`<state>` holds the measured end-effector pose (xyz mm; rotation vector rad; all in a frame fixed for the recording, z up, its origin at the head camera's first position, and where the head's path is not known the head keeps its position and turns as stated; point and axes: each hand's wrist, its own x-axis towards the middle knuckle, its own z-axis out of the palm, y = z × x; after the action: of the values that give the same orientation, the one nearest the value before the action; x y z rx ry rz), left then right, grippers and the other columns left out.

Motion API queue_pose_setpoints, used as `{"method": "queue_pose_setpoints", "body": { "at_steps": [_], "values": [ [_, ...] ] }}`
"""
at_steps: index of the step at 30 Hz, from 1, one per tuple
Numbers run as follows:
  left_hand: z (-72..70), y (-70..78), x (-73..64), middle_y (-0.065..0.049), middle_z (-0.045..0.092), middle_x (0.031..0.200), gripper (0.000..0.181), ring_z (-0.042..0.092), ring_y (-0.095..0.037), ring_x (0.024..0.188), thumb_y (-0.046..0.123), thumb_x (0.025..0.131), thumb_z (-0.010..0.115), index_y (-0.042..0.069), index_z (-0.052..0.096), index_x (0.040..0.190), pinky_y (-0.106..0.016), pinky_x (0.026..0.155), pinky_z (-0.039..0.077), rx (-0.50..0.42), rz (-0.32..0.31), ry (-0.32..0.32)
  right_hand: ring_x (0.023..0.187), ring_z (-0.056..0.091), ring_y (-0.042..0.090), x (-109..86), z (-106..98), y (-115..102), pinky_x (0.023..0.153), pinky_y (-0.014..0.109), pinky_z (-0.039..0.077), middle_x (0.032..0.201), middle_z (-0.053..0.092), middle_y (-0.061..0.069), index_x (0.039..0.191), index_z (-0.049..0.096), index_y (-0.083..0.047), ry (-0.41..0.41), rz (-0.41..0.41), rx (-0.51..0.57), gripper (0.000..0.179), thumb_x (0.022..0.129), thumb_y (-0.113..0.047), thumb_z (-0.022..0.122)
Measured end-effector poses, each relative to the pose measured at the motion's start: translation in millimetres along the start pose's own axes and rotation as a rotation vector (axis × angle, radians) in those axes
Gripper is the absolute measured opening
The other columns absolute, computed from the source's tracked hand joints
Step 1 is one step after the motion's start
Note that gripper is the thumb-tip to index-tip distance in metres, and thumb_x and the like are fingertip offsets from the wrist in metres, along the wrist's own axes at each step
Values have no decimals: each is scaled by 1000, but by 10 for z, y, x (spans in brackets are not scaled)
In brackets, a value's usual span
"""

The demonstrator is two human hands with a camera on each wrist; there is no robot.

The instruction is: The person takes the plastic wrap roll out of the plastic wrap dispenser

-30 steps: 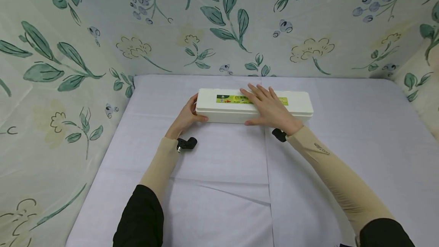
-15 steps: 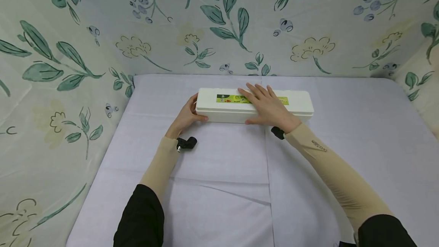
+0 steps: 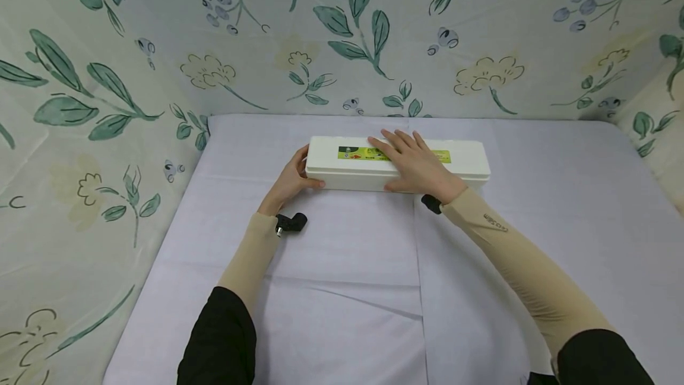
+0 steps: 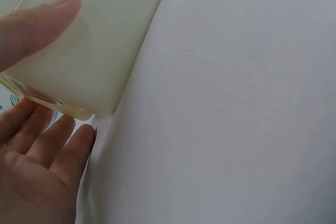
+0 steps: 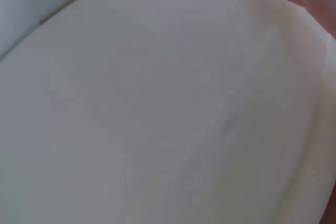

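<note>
In the head view, the desk [image 3: 342,254] stretches under white cloth towards me and well out to my right, and its far edge meets a leaf-patterned fabric [image 3: 267,46]. The long white box [image 3: 363,169] lies lengthwise near that edge, a narrow strip of cloth between them. Both my forearms, in beige sleeves [image 3: 523,266], reach forward and inward. My left hand [image 3: 291,177] grips the box's left end, thumb along the front; my right hand [image 3: 419,165] rests on the lid unclenched, fingers extended over the yellow-green label [image 3: 358,153], thumb down by the front wall. In the left wrist view, my left thumb lies over the box's long side and the fingers bend at its end, beside the cloth. In the right wrist view, a blurred pale surface dominates; I can't tell the right hand's contact there.
</note>
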<state>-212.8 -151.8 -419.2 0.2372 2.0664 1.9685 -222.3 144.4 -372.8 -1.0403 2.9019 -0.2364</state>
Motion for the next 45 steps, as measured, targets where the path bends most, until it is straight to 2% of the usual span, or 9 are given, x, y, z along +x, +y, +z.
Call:
{"method": "queue_pose_setpoints", "body": {
  "at_steps": [17, 24, 30, 33, 38, 40, 45],
  "values": [
    [-1, 4, 11, -12, 21, 155, 101, 34, -31, 134, -16, 72, 74, 5, 15, 152, -44, 107, 32, 31, 6, 7, 138, 22, 39, 58, -79, -62, 110, 56, 14, 153, 23, 20, 153, 19, -13, -44, -23, -55, 98, 77, -24, 78],
    [-52, -211, 123, -7, 21, 155, 103, 33, -27, 135, -13, 72, 76, 10, 17, 153, -42, 107, 31, 42, 32, 23, 137, 23, 43, 74, -120, -129, 110, 55, 18, 152, 22, 26, 152, 21, -8, -67, -11, -51, 94, 76, -16, 76],
    [-66, -275, 132, -7, 24, 154, 101, 34, -25, 135, -11, 72, 77, 10, 19, 152, -41, 106, 33, 63, 73, 22, 137, 21, 48, 90, -125, -182, 110, 55, 17, 150, 20, 31, 151, 21, -5, -89, 11, -49, 92, 77, -12, 73],
    [-60, -243, 110, -8, 24, 154, 101, 33, -24, 136, -11, 72, 77, 9, 19, 152, -40, 107, 32, 61, 76, 13, 136, 21, 49, 98, -107, -194, 110, 56, 17, 149, 20, 33, 151, 21, -3, -92, 7, -70, 91, 78, -13, 73],
    [-7, -50, 18, -13, 21, 155, 100, 27, -27, 139, -13, 72, 76, 4, 17, 151, -40, 109, 28, 67, 48, 4, 134, 22, 51, 114, -73, -222, 109, 57, 18, 148, 20, 36, 150, 22, -1, -83, 11, -100, 92, 77, -14, 76],
    [0, -27, 8, -14, 20, 155, 101, 25, -28, 140, -14, 71, 76, 3, 16, 151, -40, 110, 27, 72, 47, 3, 134, 22, 51, 121, -61, -242, 109, 57, 18, 147, 20, 36, 150, 22, -1, -80, 22, -120, 92, 77, -13, 76],
    [-43, -184, 104, -11, 21, 155, 103, 26, -25, 140, -13, 70, 77, 7, 17, 151, -38, 110, 27, 81, 56, 13, 134, 22, 52, 131, -27, -313, 108, 58, 19, 147, 18, 37, 150, 22, 1, -73, 64, -155, 90, 76, -7, 73]
  ]
}}
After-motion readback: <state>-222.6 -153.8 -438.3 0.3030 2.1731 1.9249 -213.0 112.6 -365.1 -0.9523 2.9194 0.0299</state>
